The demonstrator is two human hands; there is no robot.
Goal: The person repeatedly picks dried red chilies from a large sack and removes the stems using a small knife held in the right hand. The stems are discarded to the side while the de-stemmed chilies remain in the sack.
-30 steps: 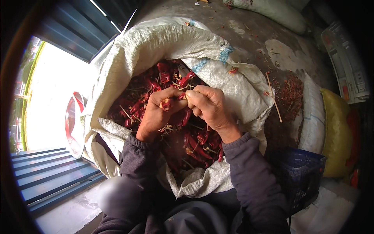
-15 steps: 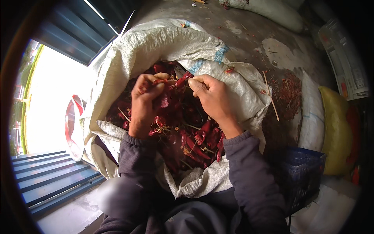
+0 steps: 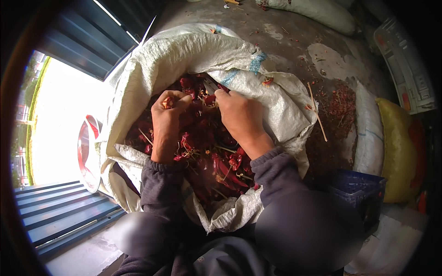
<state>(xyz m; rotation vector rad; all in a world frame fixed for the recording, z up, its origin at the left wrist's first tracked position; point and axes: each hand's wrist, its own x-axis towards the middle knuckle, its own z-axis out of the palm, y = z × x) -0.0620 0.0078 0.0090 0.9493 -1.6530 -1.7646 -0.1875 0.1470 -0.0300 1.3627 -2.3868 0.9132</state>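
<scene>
Dried red peppers [image 3: 223, 171] are contained in an open white sack [image 3: 184, 46], where they are heaped together with pale stems inside its rolled rim. Both hands are held over the mouth of the open sack, set apart from each other. By the left hand [image 3: 165, 117], above the left part of the sack's opening, the grip is closed around a red pepper piece [image 3: 169, 102], which is seen between the curled fingers and thumb. The right hand [image 3: 239, 112] is placed above the right part of the opening, with its back turned upward and its thumb tip beside red pepper skin; its fingers are hidden, so whether anything is held in that grip cannot be told. Both wrists are covered by dark sleeves [image 3: 161, 184], brought in from the near side of the open sack.

A pepper scrap [image 3: 268, 81] is caught on the sack's right flap, near blue marks. Right of the sack, a thin pale stick [image 3: 317, 112] and red crumbs [image 3: 341, 108] are scattered on the floor [image 3: 294, 46]. Farther right of it, a slim white sack [image 3: 368, 133] and a yellow sack [image 3: 395, 152] are laid side by side. A blue crate [image 3: 359, 184] is set to its near right, and a red-and-white basin [image 3: 85, 152] is seen to its left.
</scene>
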